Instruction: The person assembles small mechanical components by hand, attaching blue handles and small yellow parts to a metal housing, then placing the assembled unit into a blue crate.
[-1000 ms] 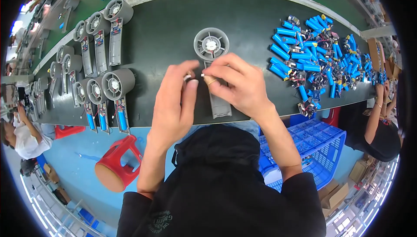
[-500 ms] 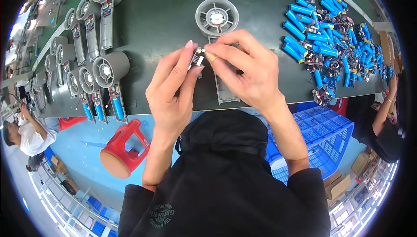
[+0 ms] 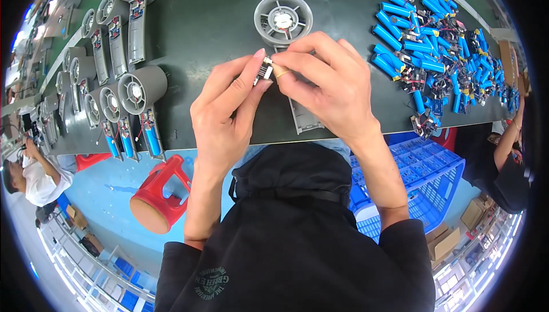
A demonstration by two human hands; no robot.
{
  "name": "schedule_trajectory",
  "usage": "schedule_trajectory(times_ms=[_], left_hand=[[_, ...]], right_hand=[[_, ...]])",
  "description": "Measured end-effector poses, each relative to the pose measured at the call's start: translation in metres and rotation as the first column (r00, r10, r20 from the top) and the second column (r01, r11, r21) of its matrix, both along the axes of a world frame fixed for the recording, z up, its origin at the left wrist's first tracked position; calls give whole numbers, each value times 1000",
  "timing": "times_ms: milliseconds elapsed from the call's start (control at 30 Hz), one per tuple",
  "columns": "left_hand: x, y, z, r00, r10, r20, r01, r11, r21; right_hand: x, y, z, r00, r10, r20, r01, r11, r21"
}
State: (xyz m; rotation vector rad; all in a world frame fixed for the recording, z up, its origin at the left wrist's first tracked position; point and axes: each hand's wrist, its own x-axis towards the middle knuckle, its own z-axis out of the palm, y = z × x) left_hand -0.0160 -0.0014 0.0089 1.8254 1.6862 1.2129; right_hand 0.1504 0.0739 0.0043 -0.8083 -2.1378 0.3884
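Note:
Between thumb and fingers my left hand [image 3: 226, 103] grips a small circuit board [image 3: 263, 72] with dark and white parts on it. My right hand [image 3: 334, 86] pinches at the board's upper end, where a small white connector [image 3: 267, 60] shows; the fingertips partly cover it. Just beyond my hands a grey fan housing [image 3: 283, 19] stands on the dark table, its round spoked end facing up. Its long grey handle tray [image 3: 306, 119] runs toward me under my right hand, which hides much of it.
Several grey fan housings [image 3: 143, 89] with boards, some with blue cells, line the left. A large pile of blue battery cells with boards [image 3: 420, 46] covers the table's right. Below the table edge are a red stool [image 3: 160, 195] and a blue crate [image 3: 432, 180]. Other people sit at both sides.
Both hands have shifted very slightly, and the board in my left hand has tilted and moved a little closer to my right fingertips. The fan housing's handle shows at a slightly different angle.

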Motion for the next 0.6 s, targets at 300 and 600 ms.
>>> schedule_trajectory(times_ms=[300,600], left_hand=[[-1,2,2,996,-62,68,64,998,-29],[-5,3,5,994,-110,27,111,992,-58]], right_hand=[[-4,-2,-8,988,-17,-152,8,998,-59],[-4,2,-12,988,29,-154,-25,999,25]])
